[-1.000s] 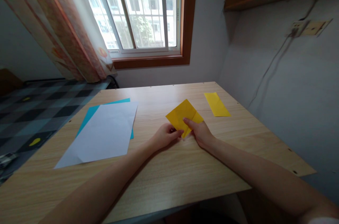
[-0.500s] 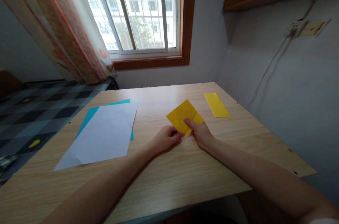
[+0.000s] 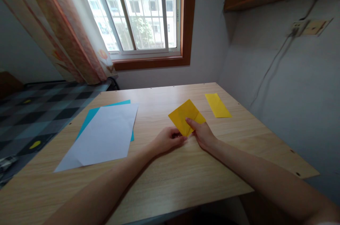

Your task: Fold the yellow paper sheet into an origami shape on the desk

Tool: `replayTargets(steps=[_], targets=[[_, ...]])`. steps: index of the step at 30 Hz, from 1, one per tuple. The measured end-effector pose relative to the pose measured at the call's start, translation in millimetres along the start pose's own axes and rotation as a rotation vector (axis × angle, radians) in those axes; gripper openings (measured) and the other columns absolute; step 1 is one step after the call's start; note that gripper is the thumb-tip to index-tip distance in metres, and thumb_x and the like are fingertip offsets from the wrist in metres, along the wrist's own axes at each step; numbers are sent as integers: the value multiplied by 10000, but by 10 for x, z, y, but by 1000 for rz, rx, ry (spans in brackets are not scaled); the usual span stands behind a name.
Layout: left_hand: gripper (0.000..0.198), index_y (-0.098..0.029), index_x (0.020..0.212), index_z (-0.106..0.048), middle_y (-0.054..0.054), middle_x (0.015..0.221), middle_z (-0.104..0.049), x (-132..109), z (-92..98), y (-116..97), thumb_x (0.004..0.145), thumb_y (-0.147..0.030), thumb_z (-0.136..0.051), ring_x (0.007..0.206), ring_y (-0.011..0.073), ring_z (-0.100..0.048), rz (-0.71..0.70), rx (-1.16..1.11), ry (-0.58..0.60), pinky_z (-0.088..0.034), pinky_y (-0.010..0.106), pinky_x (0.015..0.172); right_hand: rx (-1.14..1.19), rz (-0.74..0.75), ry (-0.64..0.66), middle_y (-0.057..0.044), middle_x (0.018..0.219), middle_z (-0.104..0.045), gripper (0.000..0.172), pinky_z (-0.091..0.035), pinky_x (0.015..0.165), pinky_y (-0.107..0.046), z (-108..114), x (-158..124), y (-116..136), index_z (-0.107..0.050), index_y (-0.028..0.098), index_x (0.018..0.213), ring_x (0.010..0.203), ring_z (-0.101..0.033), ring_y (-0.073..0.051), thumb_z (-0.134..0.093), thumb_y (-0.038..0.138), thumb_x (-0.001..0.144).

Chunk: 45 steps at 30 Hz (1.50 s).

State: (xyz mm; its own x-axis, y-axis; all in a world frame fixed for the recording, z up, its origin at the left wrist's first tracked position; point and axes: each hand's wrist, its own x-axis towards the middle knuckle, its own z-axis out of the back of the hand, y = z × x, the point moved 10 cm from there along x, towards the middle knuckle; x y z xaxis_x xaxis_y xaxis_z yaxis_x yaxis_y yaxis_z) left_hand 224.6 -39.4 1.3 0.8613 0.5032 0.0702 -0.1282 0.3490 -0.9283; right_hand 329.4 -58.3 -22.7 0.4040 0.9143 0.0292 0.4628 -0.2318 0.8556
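Observation:
A folded yellow paper point(image 3: 183, 114), turned with one corner up, is held above the middle of the wooden table point(image 3: 164, 182). My right hand point(image 3: 203, 133) grips its lower right part, thumb on the front face and the other fingers behind. At the paper's bottom corner, my left hand point(image 3: 171, 139) has its fingers closed in a pinch on the edge. Part of the left fingertips is hidden behind the paper.
Another yellow paper strip point(image 3: 217, 105) lies at the back right of the table. A white sheet point(image 3: 106, 136) overlaps a blue sheet point(image 3: 89, 118) on the left. Behind are a window point(image 3: 140, 16), a curtain point(image 3: 66, 23) and a checkered bed point(image 3: 39, 111).
Both hands and the folded yellow paper have shifted very slightly to the right. The grip looks the same.

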Motion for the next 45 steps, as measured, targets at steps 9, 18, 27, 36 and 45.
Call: replayTargets(steps=[9,18,27,36,45], targets=[[490,-130,822,-658,44,711,-657,-5,243,157,748,-613,-618,594,137,-534,87,-206,-245,-422,241,543,-42,-56,102,-48,1002,-730,382,-531,855,-413,-144,-72,-3,-690,207,962,917,-672,-257,-809,345,626],[433,-130,754,-652,38,683,-646,-46,280,153,724,-562,-655,597,141,-534,85,-271,-278,-409,236,527,-56,-80,148,-46,971,-736,365,-536,850,-435,-176,-83,-48,-703,207,934,904,-676,-264,-818,359,622],[408,-136,709,-597,5,632,-589,-53,340,80,763,-538,-632,584,127,-509,29,-221,-320,-412,232,543,-57,-98,158,-46,983,-735,343,-528,864,-420,-185,-97,-50,-706,203,935,901,-676,-254,-817,326,634],[395,-154,654,-532,-35,602,-478,-72,561,66,787,-513,-629,570,102,-441,-55,-67,-464,-340,203,495,-74,-114,171,-53,1004,-728,366,-520,885,-415,-189,-86,-63,-696,194,954,918,-674,-253,-819,300,625],[380,-162,671,-523,-37,617,-486,-85,579,1,794,-509,-615,567,97,-446,-80,-127,-486,-357,200,504,-121,-132,174,-67,1028,-722,352,-516,909,-431,-147,-74,-106,-698,191,942,941,-671,-257,-819,300,629]])
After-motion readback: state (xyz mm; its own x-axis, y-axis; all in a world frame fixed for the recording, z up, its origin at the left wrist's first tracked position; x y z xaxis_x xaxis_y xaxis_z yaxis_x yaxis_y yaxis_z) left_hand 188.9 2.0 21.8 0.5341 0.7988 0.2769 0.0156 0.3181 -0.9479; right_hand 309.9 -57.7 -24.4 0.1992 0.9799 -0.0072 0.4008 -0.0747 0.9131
